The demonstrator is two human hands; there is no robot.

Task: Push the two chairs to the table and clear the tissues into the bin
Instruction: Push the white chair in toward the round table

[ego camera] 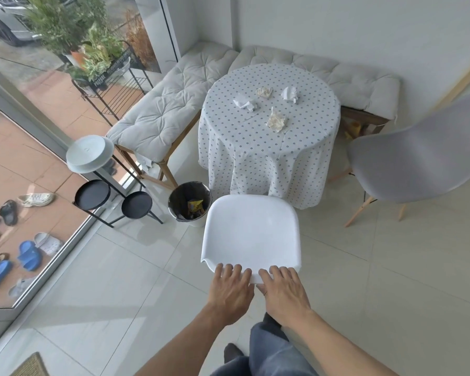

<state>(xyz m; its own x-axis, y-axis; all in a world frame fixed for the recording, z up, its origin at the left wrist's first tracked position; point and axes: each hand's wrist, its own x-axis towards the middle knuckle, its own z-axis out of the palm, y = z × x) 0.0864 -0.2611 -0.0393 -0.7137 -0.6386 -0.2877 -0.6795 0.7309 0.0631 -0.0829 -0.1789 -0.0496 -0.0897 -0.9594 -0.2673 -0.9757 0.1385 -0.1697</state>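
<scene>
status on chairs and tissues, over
Left grip, right grip hold white chair back. Four tissues on table, grey chair untouched. Bin close by chair's left front.

Bright, even daylight pours in through the glass wall (24, 147) on the left, and the tiled floor (136, 294) near it carries a pale sheen crossed by soft, slanting shadow bands. The white chair (251, 232) is close to blowing out, its seat showing little detail. Straight lines bow at the edges from the wide lens, and the plants (73, 31) at far left look soft.
</scene>
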